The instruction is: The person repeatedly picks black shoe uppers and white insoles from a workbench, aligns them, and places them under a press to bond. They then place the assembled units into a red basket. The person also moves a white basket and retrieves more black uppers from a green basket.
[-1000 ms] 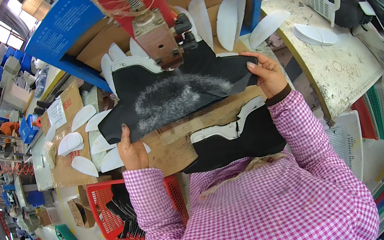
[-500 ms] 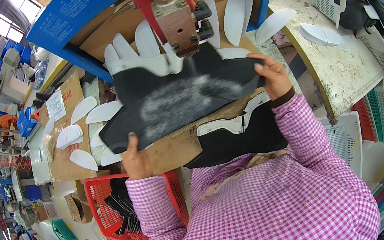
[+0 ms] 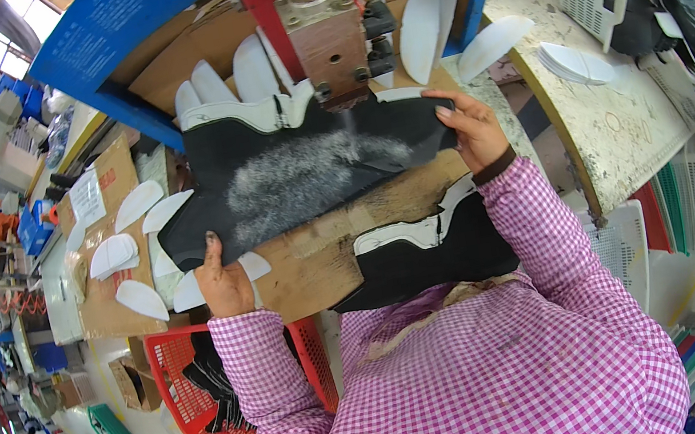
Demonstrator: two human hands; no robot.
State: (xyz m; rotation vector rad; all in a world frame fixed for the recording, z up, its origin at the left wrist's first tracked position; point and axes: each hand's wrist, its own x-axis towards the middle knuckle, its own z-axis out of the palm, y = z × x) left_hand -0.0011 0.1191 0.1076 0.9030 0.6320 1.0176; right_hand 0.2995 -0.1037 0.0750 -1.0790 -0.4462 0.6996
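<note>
Both my hands stretch a black fabric piece (image 3: 297, 180) with white edging along its far side; it resembles a boot upper. A powdery white patch spreads over its middle. My left hand (image 3: 224, 282) grips the near left corner, thumb on top. At the right end, my right hand (image 3: 477, 131) pinches the piece with the fingers partly behind it. Just over the far edge hangs the metal head (image 3: 328, 45) of a red machine, with a faint pale streak below it. A second black piece with white edging (image 3: 442, 248) lies close to my body.
White half-moon pieces (image 3: 254, 74) stand behind the fabric, and others lie at the left on cardboard (image 3: 128, 281). A blue metal frame (image 3: 114, 36) surrounds the machine. Below my left forearm, a red basket (image 3: 176, 377) holds black pieces. To the right is a worn table (image 3: 620, 118).
The black piece has shifted left and slightly nearer in the picture, with both hands still gripping it. More of its white edging shows beside the metal head, and the white patch looks denser on the left.
</note>
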